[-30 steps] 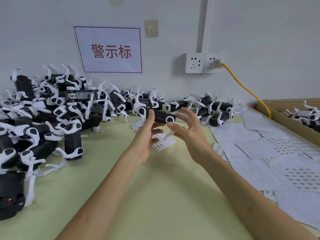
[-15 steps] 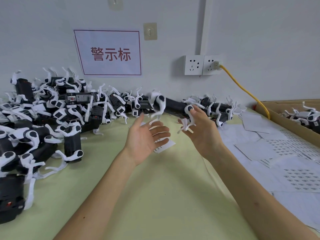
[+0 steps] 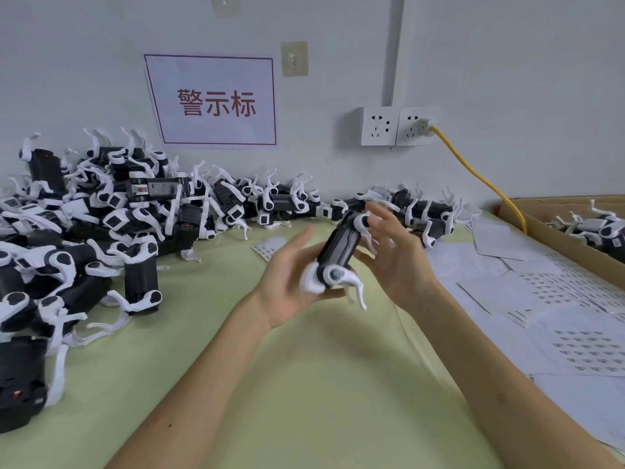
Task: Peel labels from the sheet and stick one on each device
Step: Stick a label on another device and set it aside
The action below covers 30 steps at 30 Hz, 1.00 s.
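Observation:
One black device with white curved legs [image 3: 340,252] is held tilted above the green table, its near end low and its far end raised. My left hand [image 3: 291,282] cradles the near end, fingers curled under it and thumb raised. The spread, straight fingers of my right hand [image 3: 399,258] touch the far end. A small label sheet [image 3: 270,247] lies on the table behind my left hand. Larger label sheets [image 3: 588,346] are spread out on the right. I see no label on either hand.
A big pile of the same devices [image 3: 101,231] fills the left side and runs along the wall. A cardboard box [image 3: 541,228] at the right edge holds more devices. A yellow cable [image 3: 473,170] runs from the wall socket down to the box.
The device was held level between both hands, then rose and turned. It now lies tilted, with its near end in my left hand and my right fingers on its far end.

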Each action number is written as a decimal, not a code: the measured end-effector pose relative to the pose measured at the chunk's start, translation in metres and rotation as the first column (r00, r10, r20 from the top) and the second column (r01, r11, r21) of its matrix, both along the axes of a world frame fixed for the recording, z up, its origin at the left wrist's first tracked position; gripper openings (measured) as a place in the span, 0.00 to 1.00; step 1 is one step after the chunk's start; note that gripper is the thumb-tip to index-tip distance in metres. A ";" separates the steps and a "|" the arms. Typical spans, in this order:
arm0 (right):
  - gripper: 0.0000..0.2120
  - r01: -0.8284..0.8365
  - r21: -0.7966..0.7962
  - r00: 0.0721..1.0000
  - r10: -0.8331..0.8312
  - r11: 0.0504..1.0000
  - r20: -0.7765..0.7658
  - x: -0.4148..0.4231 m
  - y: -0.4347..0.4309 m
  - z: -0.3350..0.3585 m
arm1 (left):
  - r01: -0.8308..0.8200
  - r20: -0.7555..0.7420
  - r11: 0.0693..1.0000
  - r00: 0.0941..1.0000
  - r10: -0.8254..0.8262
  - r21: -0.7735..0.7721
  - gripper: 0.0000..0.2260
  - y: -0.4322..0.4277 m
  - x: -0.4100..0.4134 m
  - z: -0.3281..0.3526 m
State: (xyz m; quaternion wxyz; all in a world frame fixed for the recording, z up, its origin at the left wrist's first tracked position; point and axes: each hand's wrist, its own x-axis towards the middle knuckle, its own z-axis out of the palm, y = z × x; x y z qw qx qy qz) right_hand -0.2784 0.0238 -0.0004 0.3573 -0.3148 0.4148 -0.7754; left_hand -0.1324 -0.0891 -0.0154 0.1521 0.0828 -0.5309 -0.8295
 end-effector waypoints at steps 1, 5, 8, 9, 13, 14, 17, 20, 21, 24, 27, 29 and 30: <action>0.29 0.024 0.029 0.996 -0.022 0.999 -0.085 0.003 -0.002 0.000 | 0.008 0.023 0.999 1.000 -0.007 -0.049 0.25 0.003 -0.002 -0.002; 0.32 0.324 0.046 0.905 -0.295 0.945 -0.307 0.012 -0.006 -0.001 | -0.064 0.008 0.997 0.998 0.065 -0.035 0.18 0.007 -0.005 -0.008; 0.26 0.481 -0.092 0.809 -0.482 0.872 -0.337 0.009 -0.004 -0.004 | -0.196 -0.023 0.980 0.980 0.197 0.028 0.18 0.002 -0.007 -0.008; 0.23 0.478 -0.115 0.805 -0.486 0.871 -0.340 0.007 -0.002 -0.004 | -0.229 -0.033 0.973 0.973 0.230 0.019 0.18 0.000 -0.008 -0.008; 0.20 0.321 -0.097 0.840 -0.330 0.942 -0.430 0.008 -0.003 -0.003 | -0.310 -0.065 0.949 0.950 0.306 -0.057 0.17 -0.003 -0.004 -0.009; 0.21 0.290 -0.092 0.837 -0.299 0.953 -0.458 0.011 -0.005 -0.004 | -0.317 -0.074 0.944 0.947 0.311 -0.088 0.17 -0.003 -0.004 -0.009; 0.22 0.261 -0.096 0.821 -0.273 0.961 -0.501 0.018 -0.006 -0.005 | -0.345 -0.093 0.918 0.938 0.333 -0.195 0.15 0.002 -0.008 -0.011; 0.21 0.293 -0.099 0.793 -0.300 0.951 -0.531 0.019 -0.005 -0.004 | -0.376 -0.101 0.891 0.927 0.362 -0.255 0.17 0.007 -0.011 -0.011; 0.21 0.307 -0.094 0.782 -0.308 0.947 -0.542 0.018 -0.005 -0.004 | -0.382 -0.104 0.884 0.924 0.367 -0.269 0.17 0.009 -0.012 -0.011; 0.21 0.333 -0.088 0.759 -0.322 0.939 -0.566 0.017 -0.006 -0.005 | -0.400 -0.111 0.869 0.916 0.385 -0.292 0.10 0.009 -0.012 -0.011; 0.21 0.342 -0.099 0.755 -0.335 0.935 -0.563 0.017 -0.006 -0.005 | -0.416 -0.116 0.856 0.909 0.400 -0.308 0.07 0.009 -0.012 -0.012; 0.21 0.348 -0.110 0.749 -0.347 0.931 -0.564 0.017 -0.006 -0.004 | -0.426 -0.131 0.849 0.904 0.406 -0.311 0.10 0.011 -0.012 -0.010; 0.21 0.355 -0.115 0.745 -0.355 0.928 -0.565 0.017 -0.007 -0.004 | -0.431 -0.137 0.847 0.902 0.409 -0.311 0.13 0.012 -0.012 -0.010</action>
